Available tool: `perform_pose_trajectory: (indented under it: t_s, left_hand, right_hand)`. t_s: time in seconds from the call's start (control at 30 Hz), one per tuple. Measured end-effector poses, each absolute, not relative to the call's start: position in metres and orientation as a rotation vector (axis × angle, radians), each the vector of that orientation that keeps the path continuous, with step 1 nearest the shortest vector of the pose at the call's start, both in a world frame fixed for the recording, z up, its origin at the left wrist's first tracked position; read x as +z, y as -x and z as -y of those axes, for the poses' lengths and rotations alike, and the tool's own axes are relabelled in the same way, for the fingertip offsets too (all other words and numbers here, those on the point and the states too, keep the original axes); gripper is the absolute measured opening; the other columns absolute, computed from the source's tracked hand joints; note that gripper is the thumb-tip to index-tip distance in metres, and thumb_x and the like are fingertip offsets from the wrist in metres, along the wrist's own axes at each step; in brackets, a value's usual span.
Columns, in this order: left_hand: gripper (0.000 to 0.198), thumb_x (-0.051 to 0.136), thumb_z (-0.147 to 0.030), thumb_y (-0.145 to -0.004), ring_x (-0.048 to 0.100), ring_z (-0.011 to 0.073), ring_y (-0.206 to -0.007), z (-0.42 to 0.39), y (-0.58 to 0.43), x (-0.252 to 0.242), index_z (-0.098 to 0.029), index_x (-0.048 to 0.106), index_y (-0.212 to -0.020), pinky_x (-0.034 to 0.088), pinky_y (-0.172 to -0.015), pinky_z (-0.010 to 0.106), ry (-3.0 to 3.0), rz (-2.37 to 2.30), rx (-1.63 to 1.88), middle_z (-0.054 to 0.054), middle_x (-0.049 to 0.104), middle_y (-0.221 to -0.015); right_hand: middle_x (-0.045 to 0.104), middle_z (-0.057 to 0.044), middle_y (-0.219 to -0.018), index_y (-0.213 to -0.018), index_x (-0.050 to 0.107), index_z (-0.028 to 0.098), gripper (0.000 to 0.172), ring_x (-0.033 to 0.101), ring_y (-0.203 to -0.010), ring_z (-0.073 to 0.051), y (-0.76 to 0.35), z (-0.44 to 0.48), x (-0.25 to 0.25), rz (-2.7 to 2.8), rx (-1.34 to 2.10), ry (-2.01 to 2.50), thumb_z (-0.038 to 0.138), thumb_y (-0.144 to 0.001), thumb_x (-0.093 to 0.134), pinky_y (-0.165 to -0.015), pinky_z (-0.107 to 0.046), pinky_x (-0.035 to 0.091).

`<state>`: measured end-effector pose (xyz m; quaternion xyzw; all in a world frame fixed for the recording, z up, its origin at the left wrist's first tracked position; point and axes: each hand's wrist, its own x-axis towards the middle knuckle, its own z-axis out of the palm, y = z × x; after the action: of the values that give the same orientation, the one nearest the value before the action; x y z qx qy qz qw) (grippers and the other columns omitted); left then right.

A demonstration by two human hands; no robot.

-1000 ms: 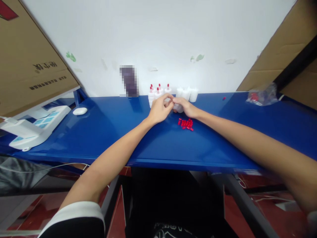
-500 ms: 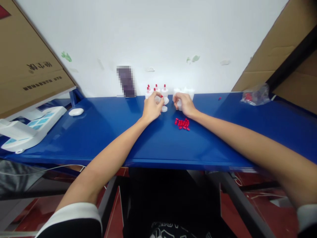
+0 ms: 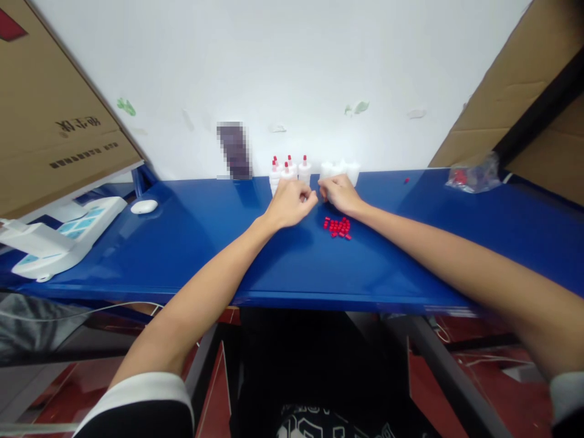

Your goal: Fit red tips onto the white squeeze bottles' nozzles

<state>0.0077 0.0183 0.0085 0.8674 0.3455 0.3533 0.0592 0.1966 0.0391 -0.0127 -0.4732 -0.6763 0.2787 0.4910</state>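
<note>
The work in hand seems to be topping bottles (image 3: 305,175) with red caps (image 3: 339,227), and the moment looks like handling between one piece and the next. Five red-tipped bottles stand upright at the middle of the table's (image 3: 196,255) back edge. Just right of them, along the same edge, is a row of white pieces (image 3: 353,174) with no red showing; they are partly hidden. The loose caps lie in a small heap midway between the back and near edges, nearer the person than either hand. The next move probably calls for a fine thumb-and-finger pinch and a steady second hand.

The left hand (image 3: 292,202) is just in front of the bottles, knuckles up, fingers curled under and thumb pointing right. The right hand (image 3: 340,193) is in front of the white pieces, fingers bent inward toward the left. A narrow gap parts the two hands. Both arms reach in over the near edge and converge, elbows wide. Both grips look narrow, but whether either holds anything cannot be told.
</note>
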Motion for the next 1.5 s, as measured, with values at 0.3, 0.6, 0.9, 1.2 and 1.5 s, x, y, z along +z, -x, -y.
perform_pose_trajectory:
  t_s: [0.3,0.6,0.9,1.2,1.5]
  left_hand:
    - [0.035,0.048,-0.021,-0.103,0.068,0.0227,-0.104,-0.010,-0.010,0.002,-0.020,0.073,-0.127,0.051,-0.094,0.036,-2.915,-0.665,0.567,0.010,0.072,-0.116]
    - [0.030,0.053,-0.024,-0.103,0.069,0.0212,-0.101,-0.012,-0.008,0.003,-0.023,0.078,-0.119,0.053,-0.089,0.034,-2.969,-0.651,0.450,0.010,0.071,-0.116]
    - [0.017,0.063,-0.013,-0.092,0.073,0.0164,-0.087,-0.018,-0.012,-0.001,-0.017,0.075,-0.104,0.057,-0.085,0.029,-2.596,-0.782,1.188,0.005,0.080,-0.098]
    - [0.010,0.073,-0.025,-0.089,0.056,0.0106,-0.068,-0.026,-0.014,-0.005,-0.017,0.075,-0.096,0.048,-0.071,0.025,-2.216,-0.927,1.343,0.000,0.070,-0.082]
    - [0.011,0.073,-0.026,-0.088,0.044,0.0100,-0.060,-0.027,-0.021,-0.009,-0.018,0.073,-0.094,0.040,-0.063,0.025,-2.067,-0.927,1.265,-0.005,0.056,-0.068]
  right_hand:
    - [0.055,0.001,-0.050,-0.061,0.058,0.022,0.028,0.051,-0.052,-0.016,-0.195,-0.035,-0.010,1.576,0.709,1.063,0.026,-0.088,0.052,-0.060,-0.031,0.042]
    - [0.055,-0.001,-0.053,-0.063,0.059,0.021,0.036,0.052,-0.054,-0.016,-0.196,-0.037,-0.014,1.605,0.795,1.039,0.041,-0.092,0.052,-0.060,-0.032,0.043]
    - [0.054,0.001,-0.060,-0.077,0.048,0.026,0.028,0.049,-0.056,-0.019,-0.196,-0.035,-0.015,1.626,0.876,0.822,0.049,-0.093,0.045,-0.061,-0.034,0.043]
    - [0.057,0.002,-0.068,-0.088,0.047,0.025,0.016,0.052,-0.065,-0.019,-0.195,-0.025,-0.011,1.832,0.909,0.822,0.041,-0.090,0.049,-0.066,-0.033,0.042]
    - [0.057,0.002,-0.066,-0.086,0.048,0.025,0.010,0.052,-0.066,-0.019,-0.195,-0.024,-0.009,1.829,0.912,0.877,0.035,-0.086,0.048,-0.068,-0.035,0.041]
